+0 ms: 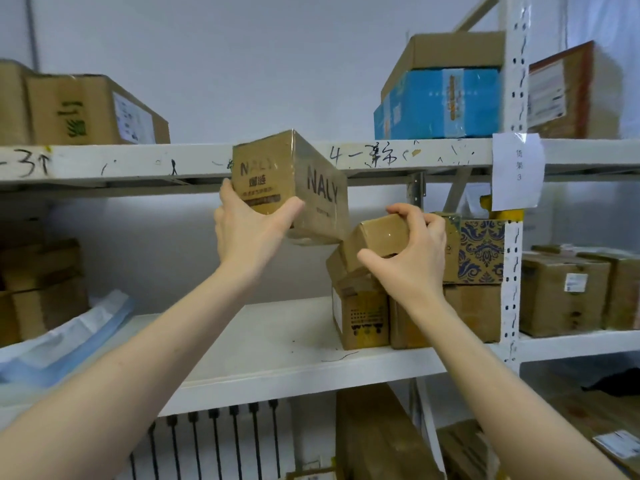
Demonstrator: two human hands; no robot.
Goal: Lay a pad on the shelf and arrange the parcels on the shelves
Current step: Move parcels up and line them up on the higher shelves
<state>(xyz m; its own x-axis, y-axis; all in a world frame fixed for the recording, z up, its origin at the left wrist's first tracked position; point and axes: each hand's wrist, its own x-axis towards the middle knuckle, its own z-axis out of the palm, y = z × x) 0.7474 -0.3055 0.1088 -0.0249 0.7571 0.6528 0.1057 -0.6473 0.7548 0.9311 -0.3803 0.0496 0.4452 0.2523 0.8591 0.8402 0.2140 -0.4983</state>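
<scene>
Two hands, two parcels: my left hand (249, 230) grips the NALY box (291, 181) from below, thumb pressed along its front lower edge and fingers wrapped round its left side, holding it tilted in the air before the beam (138, 161) of the top shelf. My right hand (412, 258) clasps the small box (381, 237), fingers curled over its top and thumb hooked against its front face; that box sits tilted on a printed carton (363, 317) on the middle shelf (277, 341), with the lower corner of the NALY box just beside it. Behind my right hand stands a patterned box (481, 251) on top of a plain carton (478, 313), both hard against the white upright (512, 98). The pad (69, 334) (white over pale blue, and rumpled) lies at the left end of the middle shelf, touching a stack of brown cartons (41, 282) there. On the top shelf a blue box (440, 105) sits under an open brown one, near the upright, and a paper label (517, 171) hangs from the beam at that post. More cartons fill the neighbouring bay at right (564, 292).
</scene>
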